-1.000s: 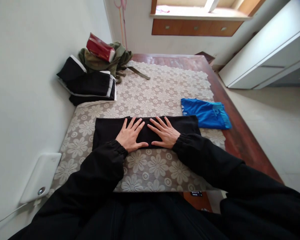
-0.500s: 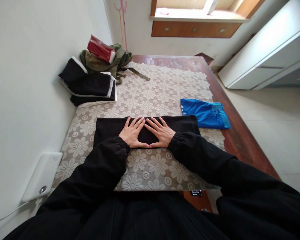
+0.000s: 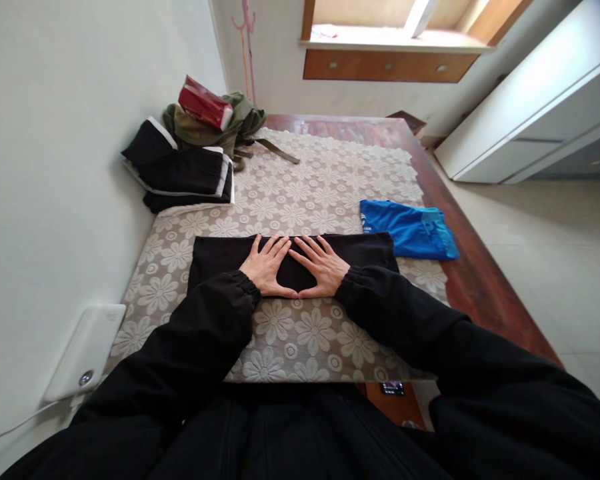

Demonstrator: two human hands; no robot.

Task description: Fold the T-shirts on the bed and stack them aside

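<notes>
A black folded cloth garment (image 3: 220, 257) lies as a long flat strip across the lace tablecloth (image 3: 315, 333). My left hand (image 3: 267, 267) rests flat on its middle, fingers spread. Beside it my right hand (image 3: 325, 268) lies flat too, fingers apart. The thumbs meet near the garment's front edge, and the index fingertips almost touch near its back edge. Black cuffs and sleeves cover part of the cloth on both sides. Just behind its right end sits a folded blue garment (image 3: 405, 229), whose near left corner the black cloth partly hides.
At the back left, a pile of folded black and white clothes (image 3: 185, 170) stands against the wall. Behind it an olive green bag (image 3: 235, 123) carries a red packet (image 3: 205, 103). A white device (image 3: 85, 353) with a cable sits at the left wall. The wooden table edge (image 3: 490, 293) runs along the right.
Both hands stay spread on the black garment in the same place. The view has tilted very slightly, so the background sits a little lower.
</notes>
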